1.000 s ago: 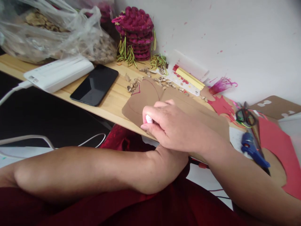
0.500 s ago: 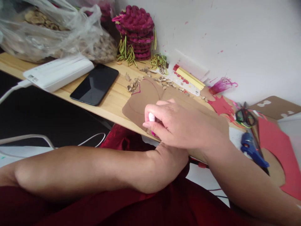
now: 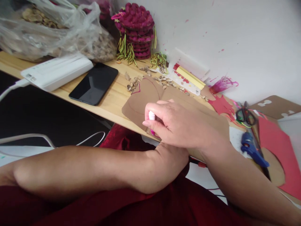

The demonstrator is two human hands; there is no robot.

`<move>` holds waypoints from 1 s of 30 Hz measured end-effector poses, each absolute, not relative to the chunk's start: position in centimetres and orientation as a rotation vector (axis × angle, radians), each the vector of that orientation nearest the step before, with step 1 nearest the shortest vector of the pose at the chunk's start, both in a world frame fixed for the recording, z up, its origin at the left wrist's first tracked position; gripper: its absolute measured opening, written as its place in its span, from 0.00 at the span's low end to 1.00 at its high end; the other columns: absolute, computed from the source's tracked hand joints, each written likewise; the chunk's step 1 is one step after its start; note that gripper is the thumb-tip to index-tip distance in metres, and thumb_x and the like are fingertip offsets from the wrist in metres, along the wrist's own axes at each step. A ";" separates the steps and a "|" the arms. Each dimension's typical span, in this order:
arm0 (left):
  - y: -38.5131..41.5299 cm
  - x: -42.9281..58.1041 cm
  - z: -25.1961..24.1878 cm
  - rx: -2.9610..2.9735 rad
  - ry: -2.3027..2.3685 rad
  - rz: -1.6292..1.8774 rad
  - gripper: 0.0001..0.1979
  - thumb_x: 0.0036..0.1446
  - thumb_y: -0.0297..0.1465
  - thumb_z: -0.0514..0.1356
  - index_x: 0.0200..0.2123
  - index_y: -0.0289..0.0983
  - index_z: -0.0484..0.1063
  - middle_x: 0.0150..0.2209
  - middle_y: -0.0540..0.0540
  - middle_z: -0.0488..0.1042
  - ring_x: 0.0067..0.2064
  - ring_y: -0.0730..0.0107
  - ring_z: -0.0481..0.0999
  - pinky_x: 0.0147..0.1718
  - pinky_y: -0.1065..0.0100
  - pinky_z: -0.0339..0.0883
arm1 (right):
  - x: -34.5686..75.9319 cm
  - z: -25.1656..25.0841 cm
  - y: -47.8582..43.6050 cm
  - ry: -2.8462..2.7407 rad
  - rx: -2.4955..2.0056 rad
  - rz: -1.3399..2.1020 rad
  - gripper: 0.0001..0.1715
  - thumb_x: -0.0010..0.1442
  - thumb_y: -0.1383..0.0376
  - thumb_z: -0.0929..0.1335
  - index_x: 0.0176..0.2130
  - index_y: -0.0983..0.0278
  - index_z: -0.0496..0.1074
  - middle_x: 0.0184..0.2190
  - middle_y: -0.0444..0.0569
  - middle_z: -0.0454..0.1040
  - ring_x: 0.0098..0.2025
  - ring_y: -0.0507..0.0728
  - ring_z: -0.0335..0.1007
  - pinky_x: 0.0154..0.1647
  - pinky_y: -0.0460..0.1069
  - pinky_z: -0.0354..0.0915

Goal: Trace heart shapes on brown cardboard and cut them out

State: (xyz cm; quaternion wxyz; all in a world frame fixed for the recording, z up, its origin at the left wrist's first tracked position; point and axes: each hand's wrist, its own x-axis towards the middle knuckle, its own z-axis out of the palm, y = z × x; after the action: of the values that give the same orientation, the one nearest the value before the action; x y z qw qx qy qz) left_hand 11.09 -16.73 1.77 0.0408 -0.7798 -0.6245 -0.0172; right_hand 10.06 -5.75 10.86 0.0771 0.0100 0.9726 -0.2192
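Observation:
My right hand (image 3: 175,127) is closed around a pink marker (image 3: 151,116) with a white end, its tip pressed on a brown cardboard sheet (image 3: 145,94) at the front edge of the wooden table (image 3: 110,102). A pink curved line is drawn on the cardboard. My left forearm crosses below the table edge and its hand (image 3: 172,158) sits tucked under the right wrist, beneath the cardboard; its fingers are hidden.
A black phone (image 3: 94,83), a white power bank (image 3: 56,70) with a cable and a plastic bag (image 3: 47,31) lie at the left. A magenta shell ornament (image 3: 136,31) stands at the back. Loose shells (image 3: 134,84), scissors (image 3: 245,115), a blue glue gun (image 3: 254,150) and red paper (image 3: 279,147) lie around.
My right hand with the marker has shifted slightly to the right along the cardboard's near edge. The left arm has stayed still.

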 end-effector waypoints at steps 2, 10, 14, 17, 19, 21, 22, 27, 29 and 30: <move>-16.7 10.9 2.0 -2.405 -1.887 -0.050 0.16 0.53 0.31 0.70 0.46 0.39 0.84 0.50 0.38 0.82 0.53 0.38 0.79 0.49 0.45 0.76 | 10.0 10.4 -5.7 2.946 0.036 -0.674 0.11 0.70 0.65 0.64 0.33 0.62 0.64 0.33 0.46 0.75 0.38 0.55 0.66 0.43 0.52 0.52; -16.9 10.4 3.1 -2.344 -1.886 -0.007 0.12 0.55 0.30 0.68 0.43 0.34 0.83 0.48 0.34 0.82 0.51 0.42 0.80 0.49 0.47 0.76 | 9.7 9.8 -5.1 3.037 0.103 -0.788 0.08 0.69 0.65 0.65 0.35 0.63 0.66 0.34 0.46 0.77 0.37 0.55 0.67 0.41 0.51 0.55; -16.8 10.4 2.9 -2.388 -1.842 0.015 0.13 0.53 0.30 0.70 0.43 0.37 0.83 0.48 0.38 0.82 0.51 0.44 0.80 0.50 0.48 0.76 | 9.8 10.1 -5.2 2.966 0.067 -0.801 0.10 0.70 0.65 0.65 0.34 0.63 0.66 0.31 0.45 0.77 0.35 0.54 0.67 0.41 0.51 0.54; -16.7 10.5 2.7 -2.340 -1.865 -0.026 0.12 0.56 0.32 0.68 0.44 0.36 0.83 0.47 0.36 0.82 0.50 0.44 0.80 0.48 0.48 0.76 | 9.7 9.9 -5.0 2.980 0.086 -0.798 0.10 0.70 0.65 0.64 0.34 0.63 0.66 0.32 0.46 0.77 0.35 0.54 0.67 0.41 0.51 0.55; -16.6 10.5 2.7 -2.307 -1.854 -0.024 0.13 0.59 0.31 0.65 0.46 0.33 0.83 0.48 0.34 0.81 0.49 0.44 0.81 0.46 0.49 0.77 | 9.7 9.7 -4.7 3.009 0.114 -0.826 0.09 0.70 0.64 0.64 0.35 0.63 0.66 0.33 0.47 0.76 0.36 0.55 0.67 0.41 0.51 0.55; -16.7 10.4 2.9 -2.290 -1.834 -0.012 0.14 0.61 0.28 0.62 0.47 0.31 0.82 0.48 0.32 0.81 0.48 0.45 0.81 0.44 0.51 0.77 | 9.8 9.7 -4.5 3.020 0.144 -0.871 0.08 0.70 0.63 0.64 0.36 0.63 0.67 0.34 0.47 0.76 0.37 0.55 0.67 0.41 0.51 0.56; -16.7 10.3 3.1 -2.301 -1.826 -0.001 0.13 0.62 0.28 0.62 0.47 0.32 0.82 0.48 0.32 0.81 0.47 0.46 0.81 0.43 0.52 0.78 | 9.9 9.8 -4.4 3.011 0.154 -0.892 0.08 0.70 0.63 0.64 0.37 0.63 0.67 0.34 0.47 0.76 0.37 0.55 0.67 0.40 0.51 0.56; -16.9 10.1 3.4 -2.419 -1.798 0.047 0.14 0.56 0.29 0.68 0.46 0.36 0.83 0.48 0.35 0.82 0.48 0.44 0.80 0.44 0.50 0.77 | 10.0 10.3 -4.8 2.918 0.127 -0.885 0.10 0.70 0.64 0.65 0.34 0.63 0.67 0.31 0.45 0.76 0.35 0.54 0.67 0.39 0.50 0.55; -16.9 10.1 3.3 -2.397 -1.797 0.039 0.14 0.56 0.31 0.68 0.46 0.35 0.83 0.48 0.35 0.82 0.49 0.43 0.80 0.45 0.49 0.77 | 10.0 10.1 -4.8 2.927 0.125 -0.897 0.10 0.70 0.64 0.65 0.34 0.63 0.67 0.31 0.45 0.76 0.34 0.54 0.67 0.40 0.50 0.55; -16.9 10.1 3.2 -2.369 -1.797 0.038 0.13 0.58 0.31 0.67 0.46 0.35 0.83 0.48 0.34 0.82 0.48 0.44 0.80 0.45 0.49 0.76 | 9.9 9.9 -4.8 2.940 0.135 -0.909 0.10 0.70 0.64 0.65 0.35 0.63 0.67 0.32 0.46 0.76 0.35 0.54 0.67 0.40 0.50 0.55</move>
State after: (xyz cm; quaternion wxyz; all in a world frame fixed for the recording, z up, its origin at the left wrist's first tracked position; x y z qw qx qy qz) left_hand 10.14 -16.86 3.20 0.0841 -0.7938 -0.6022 0.0126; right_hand 9.89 -4.79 9.90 0.0306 0.0438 0.9540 -0.2951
